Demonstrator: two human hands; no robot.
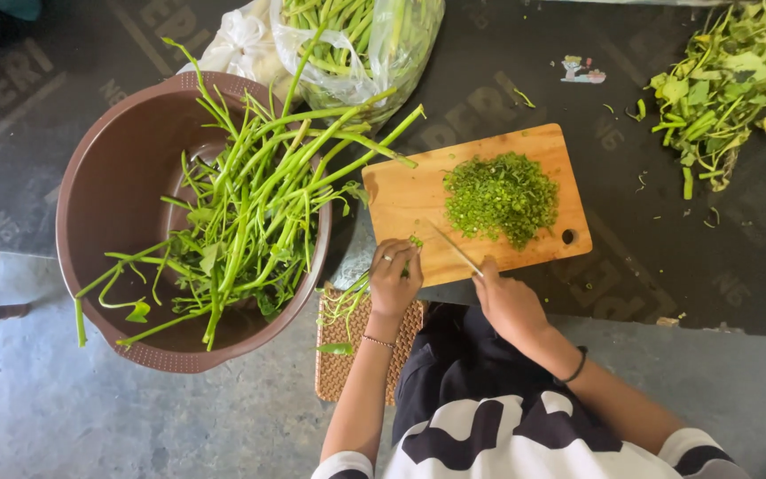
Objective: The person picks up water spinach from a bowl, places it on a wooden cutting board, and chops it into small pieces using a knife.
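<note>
Our left hand (394, 277) sits at the lower edge of the cutting board (401, 191), just below the centre of the frame, fingers curled down around a small bunch of green stems (350, 300) whose ends trail off the board toward the lower left. Our right hand (509, 304) is just to its right, closed around the handle of a knife (454, 247); the thin blade slants up and left across the board, its tip near the stems under our left fingers. Above the blade, in the middle of the board, lies a heap of finely chopped greens (501, 197).

Under our left wrist a woven mat (337, 359) lies on the grey floor. To the left of the board stands a big brown basin (117, 186) with long leafy stalks (250, 213) sprawling over its rim. At the top centre a clear plastic bag (396, 40) holds more stalks. In the upper right corner a loose pile of leafy trimmings (720, 84) lies on the dark floor covering.
</note>
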